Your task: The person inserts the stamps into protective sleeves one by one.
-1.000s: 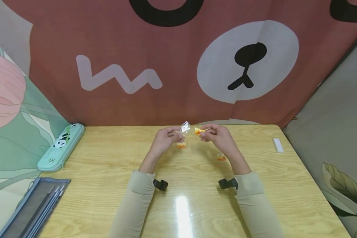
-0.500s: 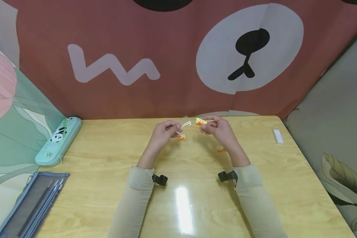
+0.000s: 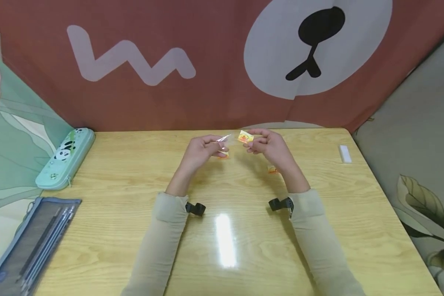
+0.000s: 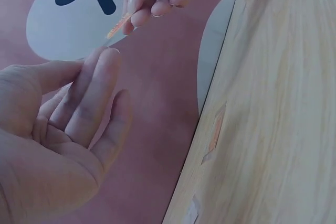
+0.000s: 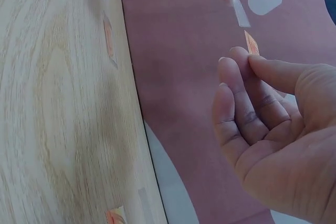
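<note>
Above the table (image 3: 133, 172): left hand (image 3: 201, 151) and right hand (image 3: 271, 146) raised, fingertips facing each other.
Left hand: fingers pinching a clear wrapper (image 3: 224, 138).
Right hand: thumb and forefinger pinching a packet (image 3: 245, 137), other fingers loosely bent.
Held packet: small, flat, yellow with orange print, just beside the wrapper's tip.
Partly hidden: second packet (image 3: 225, 155) behind the left hand, third packet (image 3: 272, 169) behind the right wrist (image 3: 297, 181).
Too small to read: the print.

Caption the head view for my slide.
A person's left grip pinches clear film, right grip a yellow-orange packet, above a table.
</note>
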A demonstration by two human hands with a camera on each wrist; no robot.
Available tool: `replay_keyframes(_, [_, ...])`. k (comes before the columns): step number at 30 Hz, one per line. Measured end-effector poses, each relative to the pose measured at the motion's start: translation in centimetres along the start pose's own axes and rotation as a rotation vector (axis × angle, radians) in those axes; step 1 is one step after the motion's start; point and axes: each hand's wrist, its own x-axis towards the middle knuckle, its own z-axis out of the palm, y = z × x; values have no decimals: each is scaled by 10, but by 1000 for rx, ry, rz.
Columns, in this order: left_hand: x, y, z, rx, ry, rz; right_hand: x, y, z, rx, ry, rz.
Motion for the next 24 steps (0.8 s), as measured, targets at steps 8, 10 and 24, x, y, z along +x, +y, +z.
replay_keyframes(8, [-1, -2, 6, -31, 3, -7, -3, 1, -1, -3, 2, 25])
replay_keyframes(10, [-1, -3, 6, -31, 13, -15, -3, 1, -1, 2, -5, 29])
replay_keyframes(24, [1, -3, 4, -32, 47, -28, -5, -1, -1, -12, 64, 10])
